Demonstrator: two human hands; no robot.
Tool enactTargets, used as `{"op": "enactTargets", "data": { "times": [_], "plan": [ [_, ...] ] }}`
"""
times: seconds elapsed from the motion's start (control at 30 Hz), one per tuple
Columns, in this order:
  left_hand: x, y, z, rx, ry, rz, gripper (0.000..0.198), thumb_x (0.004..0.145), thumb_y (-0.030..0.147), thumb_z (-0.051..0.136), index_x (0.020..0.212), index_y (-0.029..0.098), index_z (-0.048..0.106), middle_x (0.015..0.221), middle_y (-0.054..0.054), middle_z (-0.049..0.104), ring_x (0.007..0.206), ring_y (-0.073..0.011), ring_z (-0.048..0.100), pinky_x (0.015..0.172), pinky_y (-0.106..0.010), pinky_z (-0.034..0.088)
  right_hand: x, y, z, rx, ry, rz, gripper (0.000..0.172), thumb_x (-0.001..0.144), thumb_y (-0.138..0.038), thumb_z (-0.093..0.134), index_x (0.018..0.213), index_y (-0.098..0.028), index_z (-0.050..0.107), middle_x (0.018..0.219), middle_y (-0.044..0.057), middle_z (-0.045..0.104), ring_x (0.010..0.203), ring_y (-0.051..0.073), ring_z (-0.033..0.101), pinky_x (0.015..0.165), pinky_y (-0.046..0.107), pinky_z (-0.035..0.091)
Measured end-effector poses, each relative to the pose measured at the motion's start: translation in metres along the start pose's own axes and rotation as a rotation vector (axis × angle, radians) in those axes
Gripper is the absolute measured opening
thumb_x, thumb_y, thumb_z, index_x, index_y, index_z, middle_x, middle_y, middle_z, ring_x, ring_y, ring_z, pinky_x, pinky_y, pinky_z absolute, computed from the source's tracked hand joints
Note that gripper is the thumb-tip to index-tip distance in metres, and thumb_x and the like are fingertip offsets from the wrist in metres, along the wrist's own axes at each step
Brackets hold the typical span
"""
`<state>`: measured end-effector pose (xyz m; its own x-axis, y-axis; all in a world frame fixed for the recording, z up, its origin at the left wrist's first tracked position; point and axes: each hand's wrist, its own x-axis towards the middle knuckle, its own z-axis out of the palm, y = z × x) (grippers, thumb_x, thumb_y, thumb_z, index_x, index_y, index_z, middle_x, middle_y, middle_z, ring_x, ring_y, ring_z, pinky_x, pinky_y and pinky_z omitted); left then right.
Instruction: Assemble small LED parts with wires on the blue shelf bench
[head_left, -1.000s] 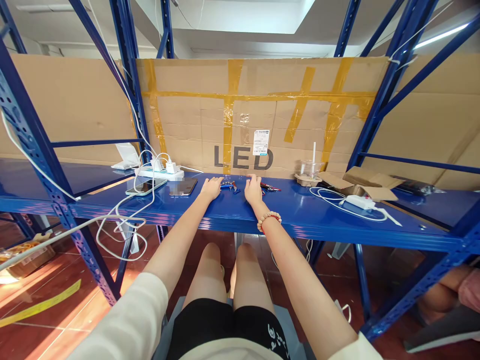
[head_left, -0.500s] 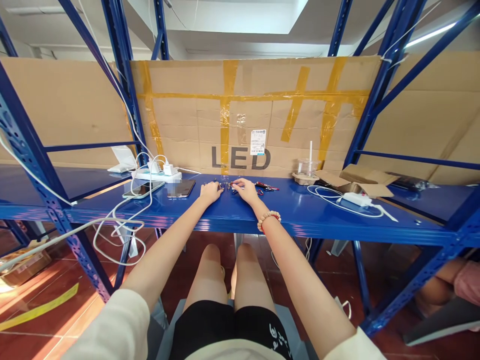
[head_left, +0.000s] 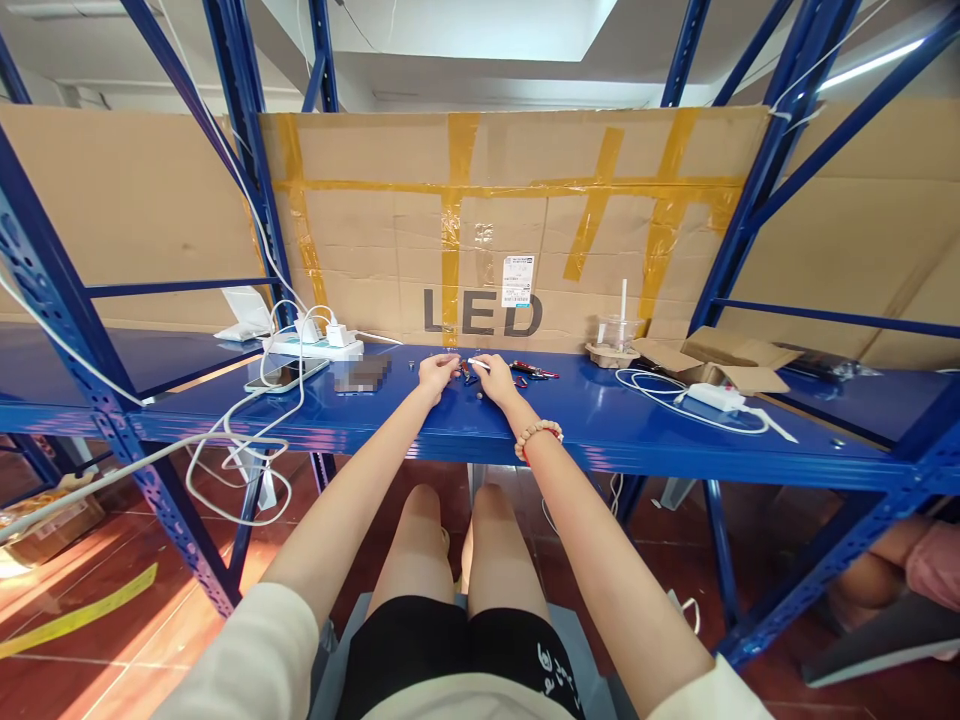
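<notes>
My left hand (head_left: 436, 374) is lifted a little off the blue shelf (head_left: 600, 425), fingers pinched around a small item I cannot make out. My right hand (head_left: 493, 376), with a bead bracelet (head_left: 535, 436) on the wrist, is closed on a thin white stick-like piece (head_left: 477, 364) that points left toward the other hand. Between and behind the hands lie several small dark and red parts (head_left: 525, 372). Two tiny dark bits (head_left: 481, 397) rest on the shelf near my right hand.
A phone (head_left: 285, 375) and a blurred dark device (head_left: 362, 375) lie left, by a white power strip (head_left: 315, 346) with cables. A plastic cup with straw (head_left: 616, 335), an open cardboard box (head_left: 720, 362) and a white charger (head_left: 714, 398) sit right. Taped cardboard marked LED backs the shelf. Another person's limb (head_left: 900, 575) shows lower right.
Both hands have risen from lying flat on the shelf among the small parts and closed into pinches; the right one now holds a thin white piece.
</notes>
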<state>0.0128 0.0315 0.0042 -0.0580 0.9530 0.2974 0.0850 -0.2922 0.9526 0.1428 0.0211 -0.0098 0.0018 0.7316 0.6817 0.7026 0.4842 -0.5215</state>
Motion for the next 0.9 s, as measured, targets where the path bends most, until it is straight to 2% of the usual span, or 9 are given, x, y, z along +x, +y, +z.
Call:
{"op": "enactTargets", "data": {
  "times": [0.13, 0.17, 0.3, 0.4, 0.57, 0.63, 0.77, 0.9],
  "plan": [
    [-0.009, 0.006, -0.002, 0.131, -0.034, 0.138, 0.024, 0.068, 0.031, 0.06, 0.083, 0.013, 0.066, 0.079, -0.005, 0.067, 0.061, -0.0097, 0.056, 0.058, -0.021, 0.045, -0.002, 0.0, 0.001, 0.112, 0.06, 0.142, 0.024, 0.089, -0.026, 0.033, 0.093, -0.017, 0.055, 0.074, 0.003, 0.062, 0.069, 0.016, 0.056, 0.071, 0.028, 0.042],
    [-0.013, 0.009, -0.003, 0.146, -0.072, 0.189, 0.025, 0.067, 0.033, 0.06, 0.08, 0.012, 0.066, 0.076, -0.005, 0.066, 0.063, -0.0102, 0.056, 0.059, -0.022, 0.044, -0.002, 0.0, 0.001, 0.14, 0.087, 0.182, 0.025, 0.09, -0.027, 0.03, 0.094, -0.017, 0.053, 0.072, 0.003, 0.061, 0.067, 0.016, 0.056, 0.069, 0.028, 0.042],
    [-0.031, 0.021, -0.002, 0.185, -0.346, 0.386, 0.026, 0.067, 0.037, 0.059, 0.076, 0.013, 0.062, 0.067, -0.001, 0.061, 0.059, -0.0088, 0.051, 0.059, -0.022, 0.042, -0.002, -0.004, -0.003, 0.172, 0.161, 0.284, 0.024, 0.09, -0.027, 0.028, 0.096, -0.016, 0.048, 0.075, 0.006, 0.061, 0.069, 0.017, 0.057, 0.068, 0.028, 0.041],
    [-0.041, 0.022, -0.002, 0.332, -0.502, 0.421, 0.023, 0.065, 0.034, 0.059, 0.076, 0.013, 0.061, 0.062, 0.001, 0.056, 0.056, -0.008, 0.048, 0.059, -0.022, 0.041, -0.001, -0.006, -0.006, 0.147, 0.215, 0.333, 0.022, 0.09, -0.026, 0.028, 0.093, -0.016, 0.048, 0.078, 0.007, 0.061, 0.073, 0.017, 0.057, 0.07, 0.028, 0.041],
    [-0.038, 0.014, 0.0, 0.567, -0.536, 0.466, 0.035, 0.06, 0.036, 0.065, 0.089, 0.015, 0.063, 0.064, 0.002, 0.059, 0.059, -0.0098, 0.051, 0.064, -0.023, 0.042, -0.002, -0.005, -0.007, 0.136, 0.241, 0.335, 0.024, 0.089, -0.027, 0.029, 0.092, -0.017, 0.05, 0.082, 0.007, 0.061, 0.077, 0.018, 0.056, 0.073, 0.029, 0.04],
    [-0.032, 0.012, 0.002, 0.605, -0.593, 0.481, 0.031, 0.06, 0.037, 0.065, 0.082, 0.014, 0.066, 0.063, 0.0, 0.061, 0.058, -0.0106, 0.052, 0.064, -0.024, 0.042, -0.002, -0.003, -0.006, 0.113, 0.239, 0.298, 0.024, 0.089, -0.027, 0.03, 0.092, -0.017, 0.052, 0.089, 0.008, 0.061, 0.082, 0.018, 0.055, 0.076, 0.03, 0.04],
    [-0.016, 0.008, 0.003, 0.533, -0.672, 0.452, 0.021, 0.063, 0.031, 0.063, 0.074, 0.014, 0.068, 0.069, -0.002, 0.067, 0.063, -0.0124, 0.056, 0.066, -0.024, 0.044, -0.001, 0.001, -0.003, 0.041, 0.249, 0.214, 0.024, 0.087, -0.028, 0.036, 0.088, -0.017, 0.057, 0.093, 0.01, 0.058, 0.092, 0.019, 0.051, 0.082, 0.031, 0.038],
    [0.001, 0.004, 0.007, 0.554, -0.625, 0.417, 0.015, 0.06, 0.026, 0.066, 0.07, 0.017, 0.07, 0.07, -0.002, 0.069, 0.066, -0.0137, 0.059, 0.07, -0.025, 0.046, -0.001, 0.006, -0.002, 0.022, 0.243, 0.173, 0.025, 0.086, -0.03, 0.038, 0.085, -0.018, 0.06, 0.086, 0.008, 0.056, 0.088, 0.019, 0.049, 0.082, 0.031, 0.039]
  ]
}}
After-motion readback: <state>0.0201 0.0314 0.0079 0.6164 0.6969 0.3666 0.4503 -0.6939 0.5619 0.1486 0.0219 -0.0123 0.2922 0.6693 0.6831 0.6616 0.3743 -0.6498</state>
